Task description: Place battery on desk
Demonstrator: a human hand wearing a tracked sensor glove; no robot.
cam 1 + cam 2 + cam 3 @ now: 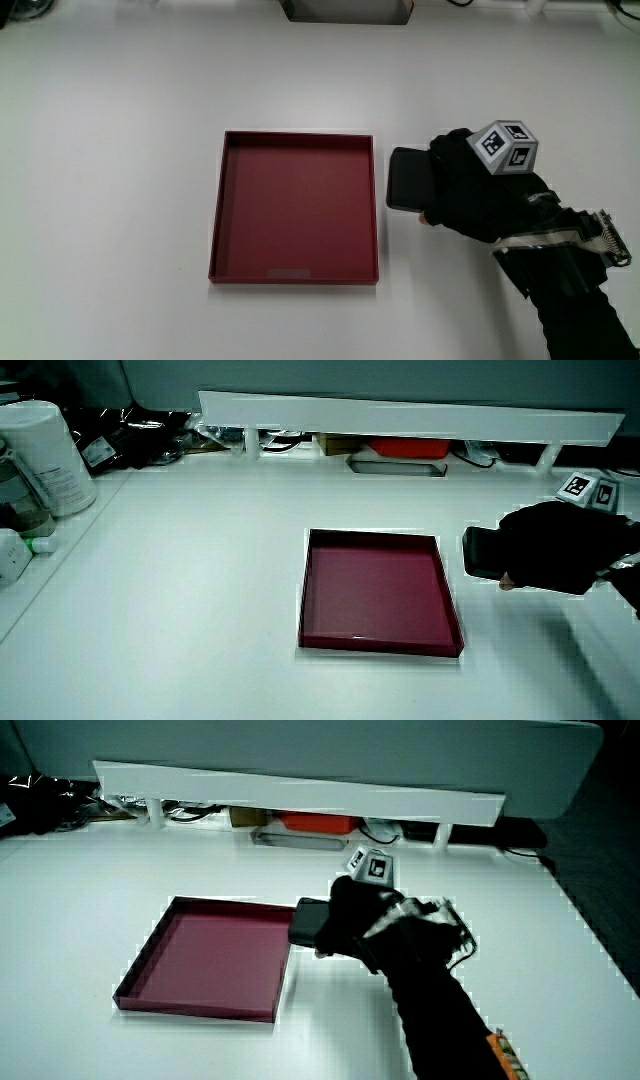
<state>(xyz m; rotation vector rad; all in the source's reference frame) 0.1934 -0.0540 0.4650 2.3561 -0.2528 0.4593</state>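
White and smooth, the worktop (130, 150) spreads wide before you, with a low pale partition (400, 415) at its edge away from you. Your shallow square tray (295, 210) sits mid-worktop, dark red, thin-walled, flat-floored. Just beside it is your hand (470, 190) in its matte black glove, the patterned cube (505, 147) on its back. Your grip is closed on the battery (408, 180), a flat black slab with rounded corners, held just beside the tray's wall; whether it touches the worktop you cannot tell.
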